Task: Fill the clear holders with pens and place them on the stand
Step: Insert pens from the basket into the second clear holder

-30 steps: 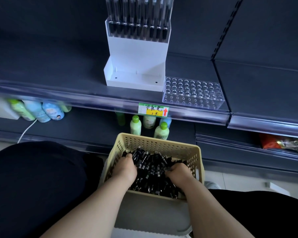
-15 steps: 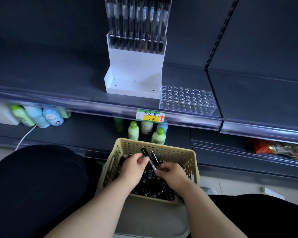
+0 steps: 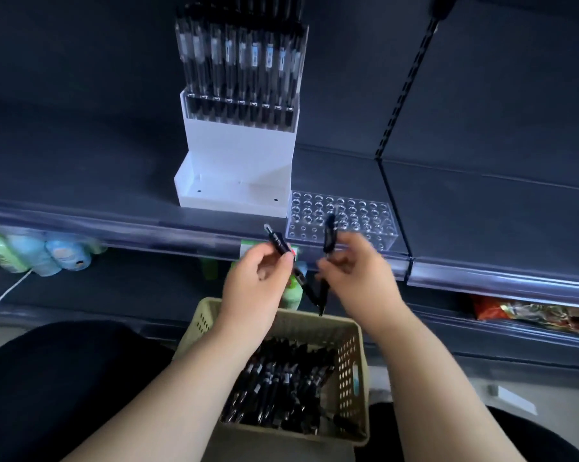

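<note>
Gripping a pen (image 3: pixel 278 243) in left hand (image 3: pixel 258 278) and right hand (image 3: pixel 355 275) alike, fingers curled round barrels, poised for slotting into the clear holder (image 3: pixel 368 225).

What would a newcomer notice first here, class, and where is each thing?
At centre, the left hand grips a pen and the right hand a second pen, over a basket of loose pens. Behind, on the shelf, a white stand carries a full row of pens, with an empty clear holder just right of its base.
</note>
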